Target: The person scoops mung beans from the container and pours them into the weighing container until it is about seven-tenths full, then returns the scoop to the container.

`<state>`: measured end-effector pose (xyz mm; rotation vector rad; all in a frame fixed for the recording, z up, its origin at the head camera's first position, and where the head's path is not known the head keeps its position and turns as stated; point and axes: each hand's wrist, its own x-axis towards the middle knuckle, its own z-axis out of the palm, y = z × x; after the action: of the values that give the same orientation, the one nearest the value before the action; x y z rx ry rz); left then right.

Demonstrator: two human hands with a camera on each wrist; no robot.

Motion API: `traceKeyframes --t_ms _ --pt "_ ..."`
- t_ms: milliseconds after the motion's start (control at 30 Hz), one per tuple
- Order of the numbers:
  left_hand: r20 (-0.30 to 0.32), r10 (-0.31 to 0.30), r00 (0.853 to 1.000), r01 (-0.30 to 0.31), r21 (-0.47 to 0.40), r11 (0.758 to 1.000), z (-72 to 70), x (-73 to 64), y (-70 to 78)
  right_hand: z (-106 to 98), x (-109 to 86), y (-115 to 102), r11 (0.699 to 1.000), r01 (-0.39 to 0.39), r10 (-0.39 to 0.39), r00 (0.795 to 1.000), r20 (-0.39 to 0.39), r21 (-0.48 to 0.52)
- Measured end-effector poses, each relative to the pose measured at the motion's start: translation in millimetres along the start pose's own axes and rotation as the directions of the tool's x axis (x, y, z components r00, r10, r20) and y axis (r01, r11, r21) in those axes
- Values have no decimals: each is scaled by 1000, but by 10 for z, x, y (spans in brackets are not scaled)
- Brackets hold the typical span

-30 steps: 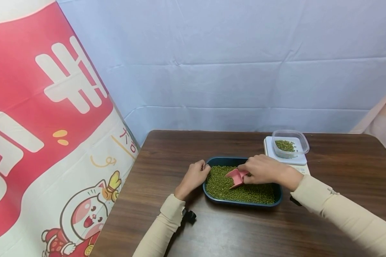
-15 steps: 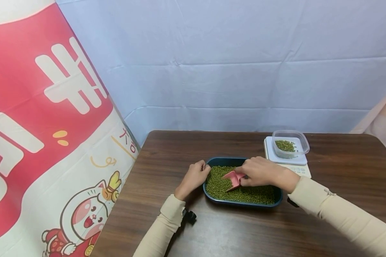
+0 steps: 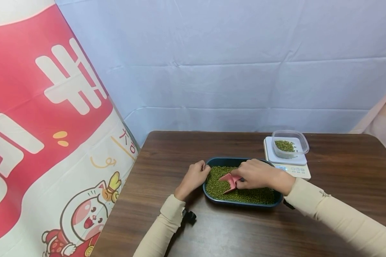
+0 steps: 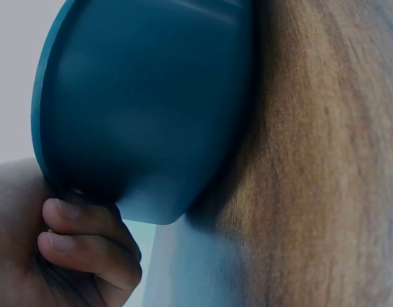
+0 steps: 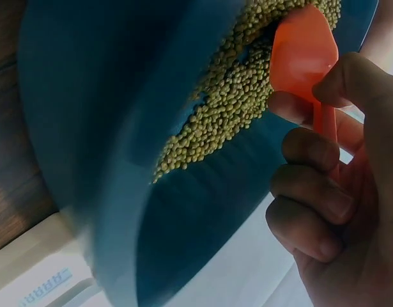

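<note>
A dark blue tray [image 3: 242,204] of small green beans [image 3: 213,184], apparently mung beans, stands on the table. My left hand [image 3: 194,177] grips its left rim; in the left wrist view the curled fingers [image 4: 87,256] sit against the tray's outer wall. Over the beans, my right hand [image 3: 260,175] holds a pink scoop [image 3: 229,181] by its handle, the mouth facing left and some beans in it. The scoop [image 5: 305,54] shows its outer side in the right wrist view, with thumb and fingers round the handle.
Behind the tray to the right, a white kitchen scale [image 3: 299,172] bears a clear plastic container [image 3: 303,144] with some green beans inside. The scale's display is lit, partly behind the right hand. A pale curtain [image 3: 212,85] hangs behind the brown table [image 3: 173,150].
My right hand has pushed the scoop leftward and slightly nearer through the beans, and beans have gathered in it. The scale's display has come into sight. My left hand stays on the rim.
</note>
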<state>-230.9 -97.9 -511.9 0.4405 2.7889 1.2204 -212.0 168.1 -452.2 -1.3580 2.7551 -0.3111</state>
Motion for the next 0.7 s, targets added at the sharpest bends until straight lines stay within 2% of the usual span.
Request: traceKeyframes --t_ms 400,700 --pt "-16 -3 1000 3 16 1000 11 12 -9 23 37 -81 1000 24 -24 1000 2 1" --pt "-11 0 1000 0 17 1000 12 14 -4 70 74 -114 999 20 -21 1000 18 46"
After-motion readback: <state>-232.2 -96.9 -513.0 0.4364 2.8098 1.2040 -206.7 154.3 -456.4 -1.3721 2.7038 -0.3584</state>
